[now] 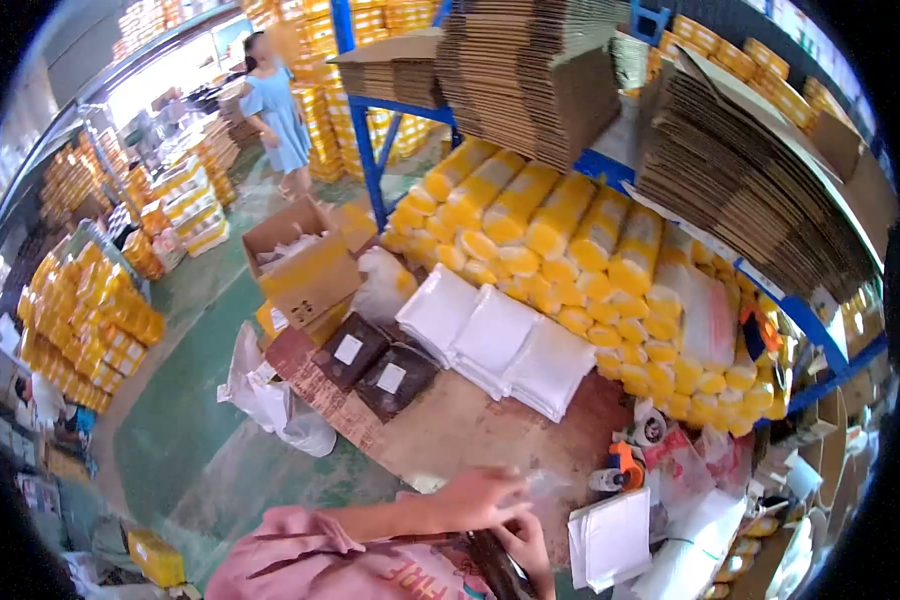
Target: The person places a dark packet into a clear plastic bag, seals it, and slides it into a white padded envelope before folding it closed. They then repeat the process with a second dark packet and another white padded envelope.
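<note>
My left hand reaches across from the left over the front edge of the table, smeared by motion, so its fingers are hard to read. Just below it, close to my body, my right hand grips the upper edge of a dark glossy plastic bag. Most of that bag is cut off at the bottom of the view. On the table ahead lie two dark packages with white labels. Beside them are three stacks of white plastic bags.
Yellow-ended rolls are piled behind the table, under a blue rack with cardboard stacks. An orange tape dispenser, a bottle and white sheets sit right. An open carton stands left. A person is in the background.
</note>
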`<state>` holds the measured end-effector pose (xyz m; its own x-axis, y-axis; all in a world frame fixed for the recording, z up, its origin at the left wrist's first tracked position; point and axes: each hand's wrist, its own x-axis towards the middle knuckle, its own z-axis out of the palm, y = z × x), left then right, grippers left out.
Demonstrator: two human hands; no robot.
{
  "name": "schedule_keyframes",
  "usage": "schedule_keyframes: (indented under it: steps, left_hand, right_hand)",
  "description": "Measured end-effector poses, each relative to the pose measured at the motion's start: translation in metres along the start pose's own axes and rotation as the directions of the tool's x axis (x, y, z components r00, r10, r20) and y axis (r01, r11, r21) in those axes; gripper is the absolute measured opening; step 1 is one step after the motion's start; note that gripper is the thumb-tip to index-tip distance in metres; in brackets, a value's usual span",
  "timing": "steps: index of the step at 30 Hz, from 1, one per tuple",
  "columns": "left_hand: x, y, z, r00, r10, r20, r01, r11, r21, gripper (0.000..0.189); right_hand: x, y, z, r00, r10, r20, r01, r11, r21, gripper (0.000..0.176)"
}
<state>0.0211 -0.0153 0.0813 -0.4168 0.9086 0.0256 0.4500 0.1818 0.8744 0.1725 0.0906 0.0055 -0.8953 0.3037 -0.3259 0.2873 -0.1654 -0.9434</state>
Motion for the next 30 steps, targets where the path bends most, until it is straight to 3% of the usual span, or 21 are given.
schedule_keyframes:
  steps: [2,3,7,10,19,25,28,29,30]
  left_hand:
    - [0.000,-0.012,0.004,0.978,0.039,-0.205,-0.004,0.985,0.170,0.033]
    - [-0.003,-0.008,0.003,0.981,-0.072,-0.178,0.086,0.994,0.072,0.032]
    - [-0.015,-0.019,0.017,0.983,-0.011,-0.181,0.017,0.999,0.030,0.032]
    - [-0.016,-0.023,0.019,0.989,0.006,-0.146,0.010,0.994,0.108,0.031]
    - [-0.009,-0.023,0.013,1.000,-0.021,-0.006,0.022,0.967,0.254,0.034]
    - [-0.008,-0.034,0.015,0.992,-0.034,0.122,0.010,0.981,0.193,0.032]
    - [-0.007,-0.038,0.015,0.979,-0.099,0.180,0.079,0.990,0.120,0.034]
    - [-0.007,-0.038,0.013,0.975,-0.105,0.196,0.087,0.991,0.098,0.034]
    - [-0.007,-0.037,0.010,0.971,-0.110,0.212,0.096,0.993,0.076,0.035]
  right_hand:
    - [0.005,0.005,-0.001,1.000,-0.010,0.015,0.009,0.994,0.107,0.009]
    - [0.002,0.005,-0.005,0.999,-0.027,-0.019,0.027,0.999,0.023,0.011]
    - [0.004,0.003,-0.001,0.997,-0.054,-0.054,0.062,0.983,0.174,0.022]
    - [0.004,-0.004,0.003,0.996,-0.037,-0.081,0.054,0.973,0.225,0.023]
    - [0.009,-0.001,-0.004,0.994,-0.098,-0.051,0.101,0.993,0.059,0.017]
    - [0.007,-0.002,-0.003,0.994,-0.089,-0.070,0.092,0.995,0.043,0.012]
    - [0.008,-0.011,0.002,0.980,-0.158,-0.118,0.154,0.987,-0.040,0.009]
    - [0.002,-0.012,0.000,0.997,-0.055,-0.061,0.059,0.996,0.065,0.017]
    - [0.001,-0.012,0.001,0.996,-0.067,-0.067,0.072,0.995,0.074,0.017]
